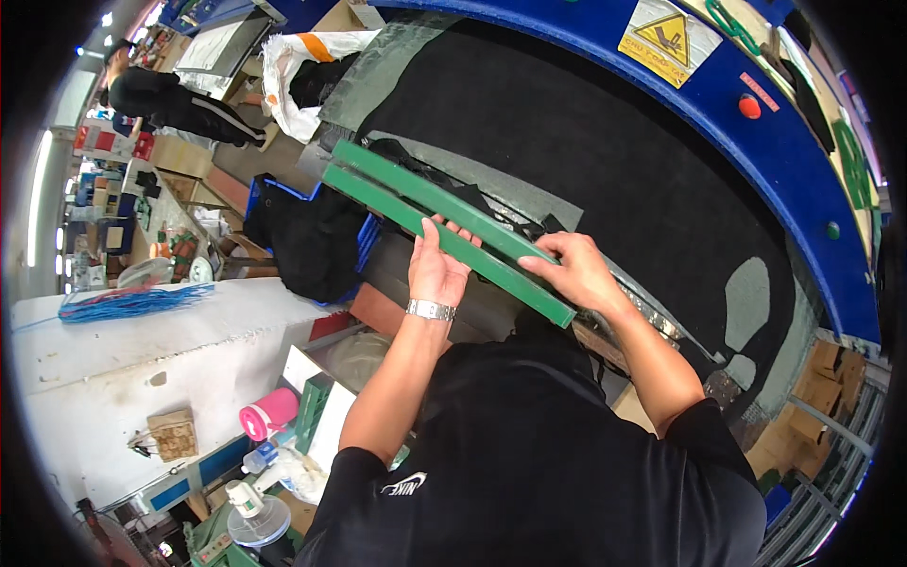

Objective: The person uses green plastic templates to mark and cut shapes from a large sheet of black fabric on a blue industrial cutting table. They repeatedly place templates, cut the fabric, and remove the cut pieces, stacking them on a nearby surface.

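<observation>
Landmark: the black sheet (pixel 586 142), with openings through which a grey-green surface shows. Two long green bars (pixel 439 200), side by side with a narrow gap between, are held up at the near edge of the sheet, sloping down rightward; cannot tell whether they are joined. Left hand (pixel 438 269), with a metal-band wristwatch (pixel 432 309), is palm up, grasping the nearer bar, thumb on the near side, fingers showing in the gap. Right hand (pixel 578 272) pinches the right-hand end of the farther bar between thumb and fingers. Beyond the sheet curves a blue machine beam (pixel 586 47) bearing a yellow warning sign (pixel 667 42) and a red button (pixel 749 107). Left of the sheet: a blue crate (pixel 368 241) heaped with black cloth (pixel 302 231); farther left, a white tabletop (pixel 236 369) carrying blue strands (pixel 142 300). A person in black (pixel 170 99) stands well left of the sheet, near a white sack (pixel 280 66).
</observation>
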Demonstrator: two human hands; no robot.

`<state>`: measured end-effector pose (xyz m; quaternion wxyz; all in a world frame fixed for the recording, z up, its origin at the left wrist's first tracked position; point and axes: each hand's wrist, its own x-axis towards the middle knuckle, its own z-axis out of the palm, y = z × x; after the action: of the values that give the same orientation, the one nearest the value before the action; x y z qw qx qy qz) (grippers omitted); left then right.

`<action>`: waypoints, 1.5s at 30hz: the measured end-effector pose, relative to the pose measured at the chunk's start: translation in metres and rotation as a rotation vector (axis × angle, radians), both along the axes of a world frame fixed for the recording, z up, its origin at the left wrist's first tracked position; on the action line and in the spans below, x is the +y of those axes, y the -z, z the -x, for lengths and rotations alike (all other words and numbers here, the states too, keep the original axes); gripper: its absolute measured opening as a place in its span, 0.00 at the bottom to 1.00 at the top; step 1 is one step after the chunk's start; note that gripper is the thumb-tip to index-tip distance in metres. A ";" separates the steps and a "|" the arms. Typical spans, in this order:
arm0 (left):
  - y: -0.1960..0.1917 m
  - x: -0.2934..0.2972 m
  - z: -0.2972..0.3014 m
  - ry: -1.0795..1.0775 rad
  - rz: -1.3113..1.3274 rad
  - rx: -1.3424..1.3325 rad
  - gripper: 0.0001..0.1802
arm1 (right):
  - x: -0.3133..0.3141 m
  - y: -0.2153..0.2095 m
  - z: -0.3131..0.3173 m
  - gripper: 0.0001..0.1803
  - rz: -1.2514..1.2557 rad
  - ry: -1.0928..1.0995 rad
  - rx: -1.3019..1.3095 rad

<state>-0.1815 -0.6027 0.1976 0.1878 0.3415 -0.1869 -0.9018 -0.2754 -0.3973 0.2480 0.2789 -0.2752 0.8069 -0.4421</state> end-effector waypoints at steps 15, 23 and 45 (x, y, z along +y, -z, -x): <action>0.039 -0.077 0.050 0.197 0.024 -0.204 0.23 | 0.010 0.061 0.105 0.08 -0.058 0.136 0.888; 0.025 -0.138 0.037 0.824 -0.146 -0.115 0.26 | -0.037 0.093 0.104 0.09 -0.156 0.119 1.046; 0.054 -0.321 0.196 0.903 2.027 -0.081 0.22 | 0.011 0.108 0.060 0.38 -0.404 0.659 0.589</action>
<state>-0.3773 -0.9235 0.1436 0.0283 -0.0401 -0.9510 -0.3053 -0.3357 -0.3859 0.1399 -0.0685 -0.0588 0.9654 -0.2446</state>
